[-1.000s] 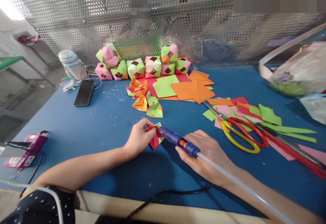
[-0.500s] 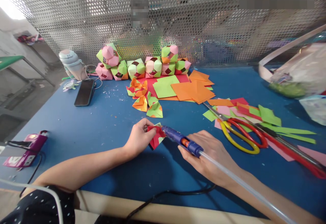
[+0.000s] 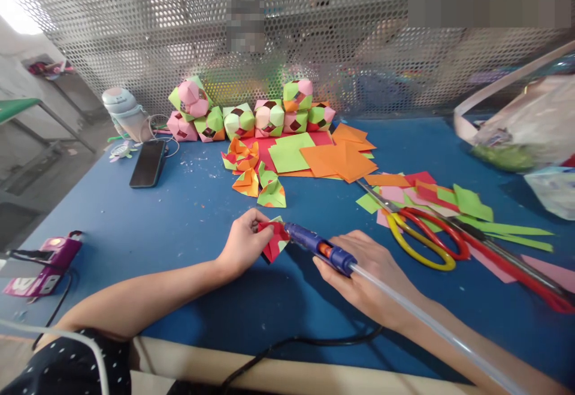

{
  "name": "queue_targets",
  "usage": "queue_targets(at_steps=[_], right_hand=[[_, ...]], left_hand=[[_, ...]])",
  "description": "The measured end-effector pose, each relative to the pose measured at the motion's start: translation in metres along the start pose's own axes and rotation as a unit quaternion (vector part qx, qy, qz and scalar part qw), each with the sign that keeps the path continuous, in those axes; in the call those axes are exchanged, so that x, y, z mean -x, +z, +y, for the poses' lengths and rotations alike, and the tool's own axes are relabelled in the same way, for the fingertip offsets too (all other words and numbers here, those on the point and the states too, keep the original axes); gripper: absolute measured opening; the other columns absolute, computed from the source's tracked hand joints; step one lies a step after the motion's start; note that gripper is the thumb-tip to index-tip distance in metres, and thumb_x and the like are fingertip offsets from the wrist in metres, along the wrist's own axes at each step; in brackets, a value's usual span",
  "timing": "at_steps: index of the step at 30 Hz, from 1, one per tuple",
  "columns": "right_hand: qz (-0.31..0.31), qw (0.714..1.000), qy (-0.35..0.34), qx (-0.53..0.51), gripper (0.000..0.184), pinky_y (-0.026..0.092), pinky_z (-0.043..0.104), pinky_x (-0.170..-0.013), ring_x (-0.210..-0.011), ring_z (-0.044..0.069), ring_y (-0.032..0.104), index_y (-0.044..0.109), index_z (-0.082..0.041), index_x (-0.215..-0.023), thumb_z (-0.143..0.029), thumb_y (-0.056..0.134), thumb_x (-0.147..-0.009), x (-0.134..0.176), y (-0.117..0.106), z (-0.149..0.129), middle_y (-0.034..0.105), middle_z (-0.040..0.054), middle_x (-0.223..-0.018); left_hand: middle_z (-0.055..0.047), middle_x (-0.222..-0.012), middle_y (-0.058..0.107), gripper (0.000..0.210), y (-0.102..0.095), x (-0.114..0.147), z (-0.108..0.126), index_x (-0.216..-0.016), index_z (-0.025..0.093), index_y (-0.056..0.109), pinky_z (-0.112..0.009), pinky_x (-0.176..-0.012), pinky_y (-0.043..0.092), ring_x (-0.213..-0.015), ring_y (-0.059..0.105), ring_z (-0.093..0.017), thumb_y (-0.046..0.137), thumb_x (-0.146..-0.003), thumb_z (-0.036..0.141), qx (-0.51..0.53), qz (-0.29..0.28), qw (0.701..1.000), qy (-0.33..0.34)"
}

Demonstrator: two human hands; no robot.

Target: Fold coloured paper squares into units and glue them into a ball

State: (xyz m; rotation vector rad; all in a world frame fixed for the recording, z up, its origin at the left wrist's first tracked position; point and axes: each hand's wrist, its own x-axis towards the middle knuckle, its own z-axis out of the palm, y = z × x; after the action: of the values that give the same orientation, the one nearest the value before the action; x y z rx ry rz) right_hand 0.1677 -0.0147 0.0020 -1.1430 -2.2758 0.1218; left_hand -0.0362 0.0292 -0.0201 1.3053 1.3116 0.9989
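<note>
My left hand (image 3: 247,240) pinches a folded red and green paper piece (image 3: 275,244) between thumb and fingers, just above the blue table. In my right hand (image 3: 366,272) is a blue glue gun (image 3: 309,239) with a long clear glue stick (image 3: 417,317) running out of its back. The gun's tip is at the right edge of the folded paper; whether it touches cannot be made out. Beyond my left hand lie a green folded piece (image 3: 272,193), an orange folded piece (image 3: 246,183) and an orange and red folded paper cluster (image 3: 241,154).
Several folded paper balls (image 3: 239,121) line the mesh panel (image 3: 381,53). Paper sheets (image 3: 291,154) lie before them. Scissors (image 3: 422,239), a red-handled cutter (image 3: 516,266) and paper scraps are on the right. A phone (image 3: 148,163), bottle (image 3: 128,113) and purple box (image 3: 49,263) stand left; a black cable (image 3: 291,340) crosses the front.
The whole view has shifted very slightly. Both hands, the folded paper and the glue gun keep nearly the same places, with the tip still at the paper's edge.
</note>
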Motion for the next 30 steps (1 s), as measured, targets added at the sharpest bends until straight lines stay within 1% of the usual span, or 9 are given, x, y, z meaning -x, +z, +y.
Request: queue_targets(at_steps=[4,11,13,16,20,24,27,29,30], right_hand=[[-0.004,1.0,0.011,0.009,0.02,0.038,0.031,-0.061,-0.054,0.016,0.053,0.049,-0.02,-0.068,-0.026,0.05,-0.087,0.002,0.0,0.002,0.057,0.0004,-0.058],[0.031,0.999,0.012,0.013,0.021,0.041,0.03,-0.059,-0.055,0.016,0.053,0.05,-0.021,-0.069,-0.028,0.049,-0.088,-0.001,-0.005,0.0,0.058,0.0011,-0.058],[0.056,0.998,0.036,0.019,0.022,0.042,0.029,-0.057,-0.055,0.017,0.054,0.051,-0.021,-0.069,-0.031,0.049,-0.088,0.0,-0.005,0.004,0.059,0.0015,-0.059],[0.071,0.99,0.104,0.059,0.025,0.041,0.03,-0.054,-0.057,0.02,0.058,0.057,-0.021,-0.071,-0.038,0.049,-0.088,0.003,0.001,0.02,0.061,0.0034,-0.059],[0.013,0.982,0.138,0.13,0.032,0.042,0.032,-0.061,-0.064,0.022,0.063,0.064,-0.019,-0.079,-0.04,0.044,-0.09,0.003,0.014,0.039,0.067,0.0067,-0.066],[-0.042,0.965,0.167,0.199,0.04,0.04,0.035,-0.068,-0.073,0.026,0.065,0.067,-0.017,-0.084,-0.043,0.038,-0.092,-0.003,0.019,0.041,0.07,0.0106,-0.077],[-0.066,0.96,0.16,0.222,0.043,0.04,0.036,-0.067,-0.071,0.026,0.065,0.066,-0.017,-0.084,-0.051,0.04,-0.089,-0.004,0.008,0.04,0.069,0.0101,-0.076],[-0.088,0.954,0.175,0.227,0.045,0.039,0.033,-0.059,-0.061,0.024,0.062,0.063,-0.02,-0.073,-0.058,0.043,-0.085,0.001,-0.005,0.038,0.067,0.0067,-0.067],[-0.102,0.949,0.194,0.227,0.047,0.036,0.032,-0.053,-0.054,0.022,0.059,0.059,-0.021,-0.064,-0.061,0.044,-0.083,0.004,-0.012,0.036,0.063,0.0047,-0.059]], left_hand=[[0.007,-0.054,0.05,0.009,-0.001,0.0,-0.001,-0.068,0.018,0.05,-0.019,-0.048,0.034,-0.049,0.046,-0.007,0.058,-0.07,0.021,-0.007,0.001,1.0,-0.001],[0.006,-0.056,0.052,0.008,-0.002,0.0,-0.001,-0.069,0.017,0.051,-0.019,-0.049,0.035,-0.052,0.048,-0.008,0.058,-0.07,0.02,-0.012,-0.004,1.0,-0.005],[0.006,-0.056,0.053,0.008,-0.002,0.0,0.001,-0.069,0.017,0.051,-0.019,-0.05,0.035,-0.052,0.048,-0.008,0.059,-0.07,0.021,-0.004,-0.001,1.0,-0.011],[0.005,-0.057,0.055,0.011,-0.001,0.001,0.005,-0.071,0.017,0.051,-0.019,-0.05,0.036,-0.052,0.049,-0.008,0.061,-0.07,0.022,0.031,0.003,0.999,-0.039],[0.004,-0.056,0.057,0.017,0.002,0.005,0.011,-0.071,0.017,0.05,-0.018,-0.049,0.037,-0.051,0.052,-0.008,0.065,-0.07,0.024,0.121,-0.005,0.989,-0.09],[0.002,-0.057,0.059,0.021,0.005,0.012,0.015,-0.071,0.017,0.048,-0.019,-0.048,0.039,-0.05,0.057,-0.01,0.067,-0.069,0.025,0.194,-0.042,0.972,-0.128],[0.002,-0.055,0.059,0.023,0.005,0.016,0.018,-0.071,0.017,0.046,-0.019,-0.044,0.038,-0.046,0.058,-0.011,0.068,-0.069,0.024,0.23,-0.062,0.957,-0.164],[0.002,-0.055,0.059,0.024,0.005,0.018,0.02,-0.071,0.017,0.045,-0.02,-0.044,0.04,-0.046,0.059,-0.013,0.068,-0.069,0.023,0.25,-0.065,0.948,-0.186],[0.002,-0.055,0.059,0.024,0.006,0.018,0.021,-0.071,0.017,0.045,-0.02,-0.045,0.041,-0.047,0.06,-0.013,0.068,-0.069,0.022,0.258,-0.064,0.944,-0.194]])
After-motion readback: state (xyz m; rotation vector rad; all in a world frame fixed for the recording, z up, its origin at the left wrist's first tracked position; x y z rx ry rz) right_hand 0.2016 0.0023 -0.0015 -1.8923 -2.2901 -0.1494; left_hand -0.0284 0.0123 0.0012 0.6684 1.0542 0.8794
